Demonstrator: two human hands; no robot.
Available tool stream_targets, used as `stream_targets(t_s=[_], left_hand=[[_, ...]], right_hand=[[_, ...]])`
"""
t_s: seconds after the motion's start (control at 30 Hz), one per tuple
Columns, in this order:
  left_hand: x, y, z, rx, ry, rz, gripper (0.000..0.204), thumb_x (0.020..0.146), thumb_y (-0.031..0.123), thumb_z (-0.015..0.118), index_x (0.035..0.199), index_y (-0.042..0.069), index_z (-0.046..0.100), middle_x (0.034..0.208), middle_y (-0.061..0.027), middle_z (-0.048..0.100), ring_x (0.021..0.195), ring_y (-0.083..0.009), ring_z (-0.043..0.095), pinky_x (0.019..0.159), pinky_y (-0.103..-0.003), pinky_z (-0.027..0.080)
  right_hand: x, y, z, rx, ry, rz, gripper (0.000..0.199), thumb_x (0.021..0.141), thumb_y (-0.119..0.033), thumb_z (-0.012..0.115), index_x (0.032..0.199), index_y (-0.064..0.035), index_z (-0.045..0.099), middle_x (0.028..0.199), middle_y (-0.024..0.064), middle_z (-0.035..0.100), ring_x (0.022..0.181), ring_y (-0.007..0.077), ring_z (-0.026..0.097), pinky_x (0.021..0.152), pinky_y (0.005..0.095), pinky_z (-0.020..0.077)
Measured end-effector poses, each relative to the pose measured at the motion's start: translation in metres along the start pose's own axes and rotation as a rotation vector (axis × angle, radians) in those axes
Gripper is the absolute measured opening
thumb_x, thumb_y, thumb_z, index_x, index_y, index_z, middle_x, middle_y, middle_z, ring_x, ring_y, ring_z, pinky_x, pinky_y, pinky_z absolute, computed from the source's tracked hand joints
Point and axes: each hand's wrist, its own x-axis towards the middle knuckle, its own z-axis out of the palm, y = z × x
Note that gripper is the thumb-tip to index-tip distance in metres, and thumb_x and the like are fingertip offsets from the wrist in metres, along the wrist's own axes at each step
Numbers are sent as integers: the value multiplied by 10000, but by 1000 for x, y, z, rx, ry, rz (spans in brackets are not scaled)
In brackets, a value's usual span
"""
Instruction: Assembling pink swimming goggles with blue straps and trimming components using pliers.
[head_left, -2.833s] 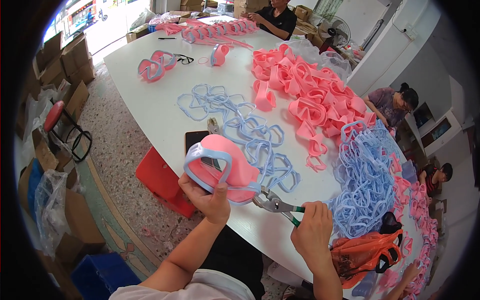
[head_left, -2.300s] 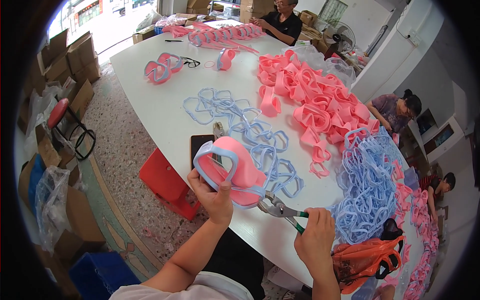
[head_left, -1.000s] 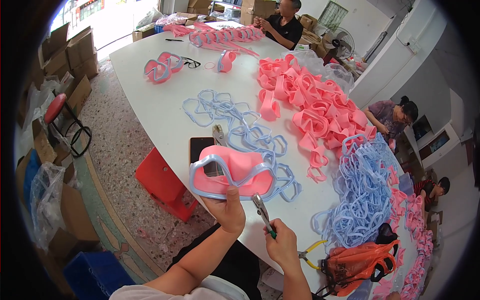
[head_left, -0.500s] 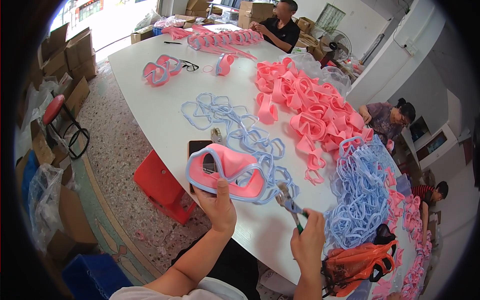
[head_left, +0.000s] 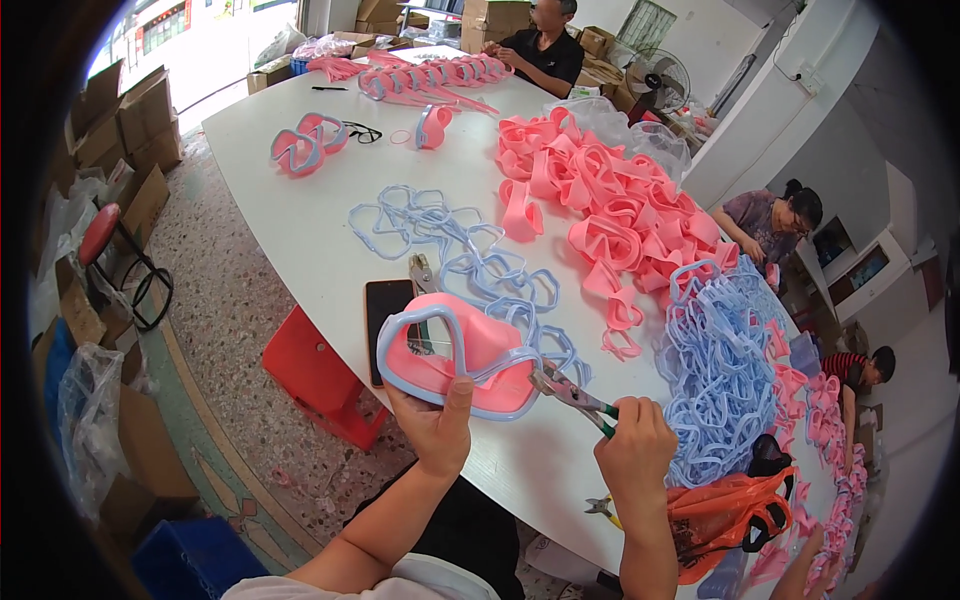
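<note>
A pink diving mask skirt [head_left: 490, 342] with a light blue frame around its rim is held up over the near table edge. My left hand [head_left: 432, 432] grips its lower edge, thumb on the front. In my right hand [head_left: 640, 447] is a pair of pliers [head_left: 572, 392] with green handles; the jaws meet the right end of the mask's blue frame. Loose blue frames [head_left: 470, 265] lie behind the mask. A dark phone [head_left: 376, 320] and a second metal tool [head_left: 420, 270] rest beside them, partly hidden by the mask.
Pink skirts [head_left: 610, 215] and blue frames [head_left: 715, 370] are heaped on the right of the white table [head_left: 290, 220]. An orange bag [head_left: 715, 525] and small cutters [head_left: 602, 507] lie near me. A red stool [head_left: 320, 375] stands at the left edge. Several people sit around.
My right hand has raised the pliers, bringing their jaws from beside the mask onto its right edge. The left hand has turned the mask slightly. Small cutters have come into view.
</note>
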Motion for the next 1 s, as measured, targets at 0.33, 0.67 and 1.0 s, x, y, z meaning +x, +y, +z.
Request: stream_targets(t_s=[0.33,0.67,1.0], left_hand=[[12,8,3,61,-102,-104,554,860,160,741,1252,29,373,1001,-52,534,802,-75,541,655,-204,468],[25,3,-2,-59,-38,-260,469,897,240,701,1213,44,416,927,-46,548,668,-61,529,479,-205,441],[4,-23,0,-82,149,-103,579,897,283,697,1291,30,358,999,-64,537,772,-94,541,636,-242,461]], right_hand=[[12,10,-17,-74,-30,-95,128,691,25,550,805,-20,514,816,139,531,777,310,549,655,392,447],[-1,15,-18,249,-160,-42,267,698,52,568,958,-3,539,921,161,549,875,355,555,729,439,461],[-57,-26,25,751,-568,320,333,761,-9,523,1090,5,565,985,167,626,947,328,612,837,382,469]])
